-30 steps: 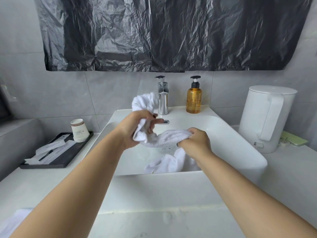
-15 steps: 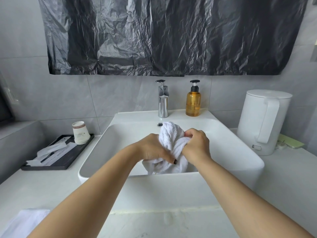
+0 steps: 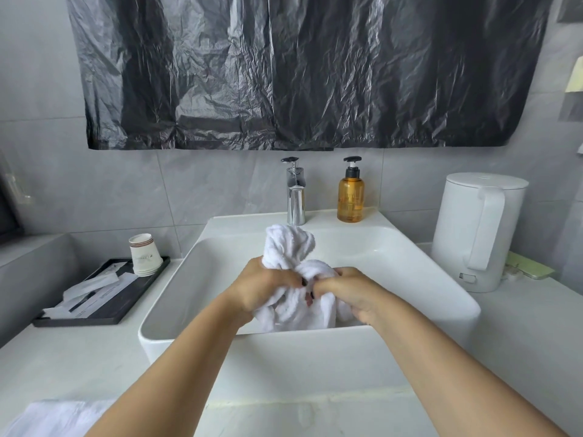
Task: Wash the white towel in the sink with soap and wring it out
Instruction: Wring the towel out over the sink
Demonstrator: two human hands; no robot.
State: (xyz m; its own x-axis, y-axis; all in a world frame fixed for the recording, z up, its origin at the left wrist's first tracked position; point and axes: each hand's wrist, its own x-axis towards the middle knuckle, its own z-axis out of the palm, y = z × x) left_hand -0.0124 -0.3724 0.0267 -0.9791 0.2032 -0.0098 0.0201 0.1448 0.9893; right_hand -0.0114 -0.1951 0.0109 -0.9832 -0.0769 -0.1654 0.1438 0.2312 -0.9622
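A: Where's the towel right now?

B: Bunched up over the sink, between both hands. The left hand has its fingers curled round the left side of the bundle, the right hand grips the right side, and the two nearly touch. A fat lump of cloth stands up above them, just in front of the tap.

A: So it looks like wringing or scrubbing. What could spoil it?

B: I can't tell how wet it is, nor whether any suds are left in it. If it is soaked, a hard squeeze this high over the basin could send water over the near rim onto the worktop, which I'd guess is slippery when wet.

A: Anything near enough to suffer?

B: The kettle stands just right of the sink, so a splash that way is unwelcome. The soap bottle sits on the back ledge beside the tap; an upward swing of that loose lump might knock it.

A: And the grip itself?

B: With the hands so close together, a twist has little length to work on, so it may wring poorly. The lower folds hang inside the basin and could slip free.
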